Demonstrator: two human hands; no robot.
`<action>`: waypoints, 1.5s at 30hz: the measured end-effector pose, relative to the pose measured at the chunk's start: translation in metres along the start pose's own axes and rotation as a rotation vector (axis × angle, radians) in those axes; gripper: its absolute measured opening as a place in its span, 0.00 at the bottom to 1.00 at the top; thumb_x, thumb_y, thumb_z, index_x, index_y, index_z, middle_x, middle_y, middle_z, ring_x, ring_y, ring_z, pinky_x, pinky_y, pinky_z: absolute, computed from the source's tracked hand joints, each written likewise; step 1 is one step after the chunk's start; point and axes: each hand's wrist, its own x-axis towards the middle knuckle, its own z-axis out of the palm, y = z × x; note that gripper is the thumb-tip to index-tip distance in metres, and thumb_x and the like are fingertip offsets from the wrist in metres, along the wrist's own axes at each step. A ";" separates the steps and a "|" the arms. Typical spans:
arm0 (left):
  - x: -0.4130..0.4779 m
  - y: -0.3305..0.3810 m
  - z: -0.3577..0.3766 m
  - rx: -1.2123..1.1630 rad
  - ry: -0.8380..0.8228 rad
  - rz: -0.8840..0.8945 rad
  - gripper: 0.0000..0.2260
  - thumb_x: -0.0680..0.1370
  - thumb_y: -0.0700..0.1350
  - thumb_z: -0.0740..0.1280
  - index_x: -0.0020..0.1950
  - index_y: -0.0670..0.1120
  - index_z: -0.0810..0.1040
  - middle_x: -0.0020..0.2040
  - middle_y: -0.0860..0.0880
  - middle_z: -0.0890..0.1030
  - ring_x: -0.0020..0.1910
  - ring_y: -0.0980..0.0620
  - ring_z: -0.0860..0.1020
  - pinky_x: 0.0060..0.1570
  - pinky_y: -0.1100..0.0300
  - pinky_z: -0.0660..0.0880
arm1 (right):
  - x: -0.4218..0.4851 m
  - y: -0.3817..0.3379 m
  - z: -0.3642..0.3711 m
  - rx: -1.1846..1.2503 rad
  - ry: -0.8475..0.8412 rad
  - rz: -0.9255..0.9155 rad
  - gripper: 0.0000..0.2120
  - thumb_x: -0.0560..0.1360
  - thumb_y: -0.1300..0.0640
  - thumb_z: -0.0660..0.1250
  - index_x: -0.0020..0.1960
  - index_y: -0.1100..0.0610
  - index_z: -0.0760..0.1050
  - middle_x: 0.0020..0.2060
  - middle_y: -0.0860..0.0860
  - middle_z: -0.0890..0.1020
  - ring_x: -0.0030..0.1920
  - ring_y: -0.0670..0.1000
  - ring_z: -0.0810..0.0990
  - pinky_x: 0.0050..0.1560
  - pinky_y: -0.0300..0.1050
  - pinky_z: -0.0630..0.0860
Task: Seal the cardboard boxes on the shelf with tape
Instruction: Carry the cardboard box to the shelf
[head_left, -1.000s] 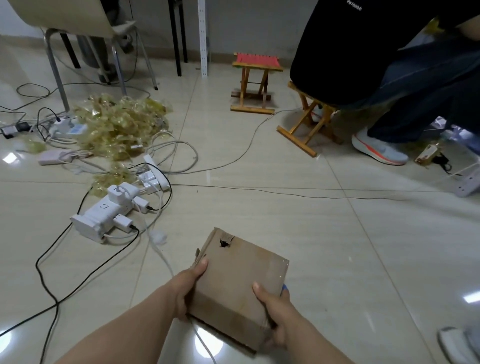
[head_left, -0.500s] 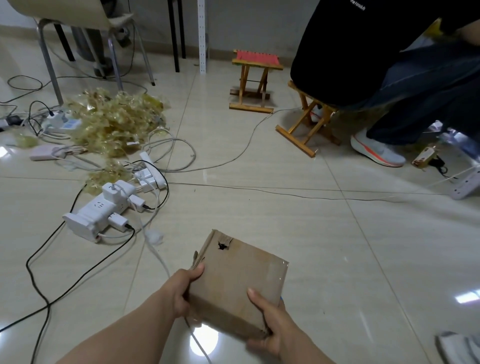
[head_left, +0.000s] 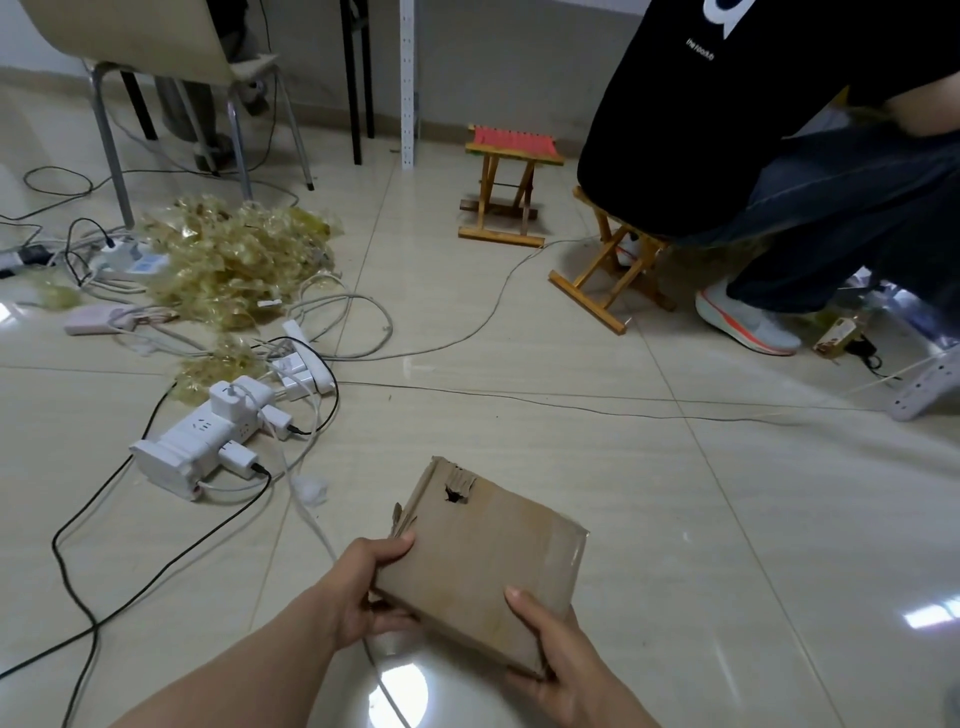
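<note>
A small flat cardboard box (head_left: 483, 561) is held above the tiled floor at the bottom centre. Its top face is torn with a small hole near the far left corner, and clear tape shines along its right edge. My left hand (head_left: 369, 592) grips the box's left side, thumb on top. My right hand (head_left: 561, 670) holds the near right corner, thumb pressed on the top face. No shelf and no tape roll are in view.
White power strips and adapters (head_left: 208, 436) with tangled cables lie on the floor to the left, beside a heap of crumpled yellowish tape (head_left: 234, 260). A person in dark clothes (head_left: 779, 130) sits on a wooden stool (head_left: 608, 280) at right. Another small stool (head_left: 511, 187) and a chair (head_left: 156, 47) stand behind.
The box has stayed in both hands with only slight shifts. My right hand slid toward the near right corner. The view moved slightly forward.
</note>
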 end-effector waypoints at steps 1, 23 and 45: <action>-0.004 0.001 0.000 -0.009 -0.006 0.017 0.25 0.68 0.49 0.78 0.60 0.40 0.78 0.55 0.40 0.78 0.53 0.34 0.81 0.41 0.42 0.82 | -0.001 -0.002 0.000 -0.004 0.000 -0.012 0.28 0.70 0.59 0.77 0.67 0.49 0.73 0.53 0.54 0.87 0.50 0.57 0.87 0.40 0.55 0.83; -0.188 0.221 0.069 -0.078 -0.189 0.305 0.15 0.75 0.46 0.71 0.59 0.40 0.78 0.53 0.39 0.80 0.52 0.36 0.80 0.55 0.35 0.78 | -0.126 -0.247 0.107 -0.205 -0.014 -0.274 0.26 0.68 0.49 0.78 0.63 0.44 0.72 0.56 0.52 0.83 0.57 0.57 0.79 0.54 0.58 0.77; -0.722 0.545 0.138 0.119 -0.321 0.501 0.22 0.68 0.45 0.74 0.61 0.46 0.76 0.56 0.39 0.78 0.56 0.38 0.78 0.50 0.40 0.80 | -0.595 -0.607 0.330 -0.172 0.009 -0.328 0.28 0.64 0.51 0.81 0.62 0.52 0.75 0.54 0.56 0.82 0.55 0.59 0.78 0.57 0.61 0.76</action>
